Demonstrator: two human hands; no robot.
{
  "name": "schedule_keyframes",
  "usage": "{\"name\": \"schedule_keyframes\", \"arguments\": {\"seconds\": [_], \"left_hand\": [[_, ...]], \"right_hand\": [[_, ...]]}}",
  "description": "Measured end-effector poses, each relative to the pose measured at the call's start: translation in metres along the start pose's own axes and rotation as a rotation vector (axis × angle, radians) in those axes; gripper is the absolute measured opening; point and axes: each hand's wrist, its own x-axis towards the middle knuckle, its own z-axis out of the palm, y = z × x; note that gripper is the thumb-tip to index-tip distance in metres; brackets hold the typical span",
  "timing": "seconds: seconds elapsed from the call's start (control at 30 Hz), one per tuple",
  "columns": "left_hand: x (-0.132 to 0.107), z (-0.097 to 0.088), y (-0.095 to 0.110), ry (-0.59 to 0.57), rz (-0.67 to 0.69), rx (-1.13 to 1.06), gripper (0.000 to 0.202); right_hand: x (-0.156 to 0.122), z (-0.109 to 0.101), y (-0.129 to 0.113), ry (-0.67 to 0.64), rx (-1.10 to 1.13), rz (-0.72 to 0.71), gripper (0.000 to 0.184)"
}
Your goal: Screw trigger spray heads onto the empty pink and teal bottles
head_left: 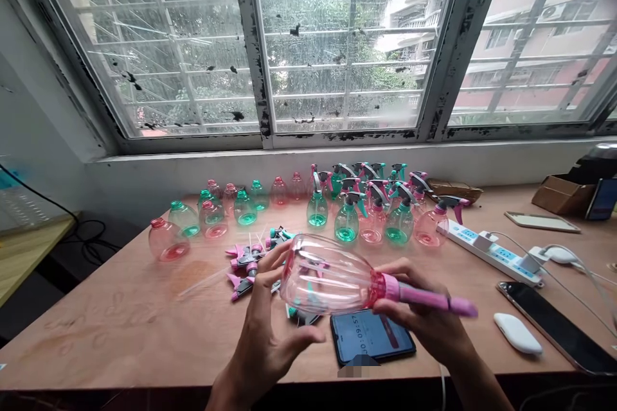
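A clear pink spray bottle (328, 276) lies sideways in the air above the table, base to the left and the pink spray head (434, 300) to the right. My right hand (424, 314) is closed around its neck at the pink collar. At the base, my left hand (270, 321) is open, its fingers beside the bottle's end and its thumb spread away below. Behind the bottle, a pile of loose pink, teal and grey spray heads (245, 263) with thin tubes lies on the table, partly hidden.
Several open pink and green bottles (168, 241) stand at the back left. Several bottles with spray heads (347, 221) stand right of them. A phone (371, 334) lies under the held bottle. On the right are a power strip (491, 250), a white case (517, 334) and another phone (559, 324).
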Motion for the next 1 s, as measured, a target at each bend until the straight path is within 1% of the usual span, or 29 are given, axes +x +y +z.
{"name": "schedule_keyframes", "arguments": {"seconds": [0.1, 0.13, 0.17, 0.2, 0.23, 0.3, 0.33, 0.37, 0.4, 0.43, 0.5, 0.53, 0.6, 0.67, 0.7, 0.77, 0.8, 0.83, 0.9, 0.97, 1.0], "left_hand": [[0.000, -0.001, -0.005, 0.048, -0.108, -0.042, 0.047], [0.001, -0.002, -0.006, 0.049, -0.120, -0.021, 0.041], [0.002, -0.003, -0.007, 0.040, -0.114, 0.009, 0.039], [0.004, -0.005, -0.008, 0.022, -0.092, 0.041, 0.039], [0.005, -0.006, -0.008, 0.003, -0.061, 0.066, 0.043], [0.005, -0.008, -0.008, -0.019, 0.001, 0.089, 0.049], [0.004, -0.009, -0.008, -0.027, 0.005, 0.089, 0.052], [0.003, -0.009, -0.007, -0.037, -0.016, 0.081, 0.056], [0.001, -0.009, -0.007, -0.049, -0.058, 0.064, 0.061], [0.000, -0.009, -0.006, -0.061, -0.114, 0.028, 0.066], [-0.001, -0.007, -0.005, -0.062, -0.229, -0.112, 0.076], [0.000, -0.006, -0.004, -0.037, -0.276, -0.204, 0.080], [0.003, -0.005, -0.003, 0.040, -0.349, -0.357, 0.084], [0.007, -0.004, -0.002, 0.090, -0.393, -0.397, 0.081], [0.008, -0.004, -0.001, 0.094, -0.398, -0.378, 0.077], [0.008, -0.003, 0.001, 0.111, -0.376, -0.317, 0.066], [0.007, -0.002, 0.002, 0.137, -0.355, -0.287, 0.062], [0.005, 0.000, 0.004, 0.174, -0.325, -0.261, 0.061], [0.001, 0.005, 0.009, 0.254, -0.223, -0.214, 0.060], [-0.003, 0.010, 0.013, 0.286, -0.075, -0.171, 0.059], [-0.004, 0.012, 0.014, 0.289, 0.004, -0.151, 0.059]], "right_hand": [[0.000, 0.001, 0.000, 0.019, -0.239, -0.233, 0.032], [0.000, 0.003, 0.001, 0.024, -0.280, -0.269, 0.032], [0.001, 0.004, 0.002, 0.033, -0.294, -0.280, 0.028], [0.003, 0.006, 0.004, 0.042, -0.277, -0.262, 0.021], [0.004, 0.007, 0.006, 0.046, -0.235, -0.216, 0.020], [0.006, 0.007, 0.009, 0.026, -0.144, -0.086, 0.043], [0.008, 0.006, 0.010, 0.006, -0.124, -0.036, 0.053], [0.008, 0.003, 0.010, -0.026, -0.129, -0.013, 0.056], [0.009, 0.000, 0.010, -0.057, -0.164, -0.020, 0.052], [0.010, -0.003, 0.010, -0.081, -0.222, -0.059, 0.043], [0.010, -0.008, 0.008, -0.116, -0.347, -0.200, 0.019], [0.010, -0.008, 0.008, -0.137, -0.389, -0.286, 0.019], [0.008, -0.005, 0.010, -0.181, -0.396, -0.427, 0.035], [0.006, 0.003, 0.016, -0.196, -0.353, -0.485, 0.041], [0.005, 0.008, 0.020, -0.178, -0.341, -0.474, 0.039], [0.002, 0.017, 0.027, -0.107, -0.334, -0.409, 0.030], [0.002, 0.021, 0.030, -0.073, -0.327, -0.371, 0.029], [0.002, 0.023, 0.031, -0.041, -0.319, -0.339, 0.033], [0.001, 0.024, 0.030, -0.018, -0.272, -0.270, 0.045], [0.000, 0.022, 0.026, -0.048, -0.171, -0.162, 0.051], [-0.001, 0.020, 0.025, -0.083, -0.116, -0.106, 0.053]]}}
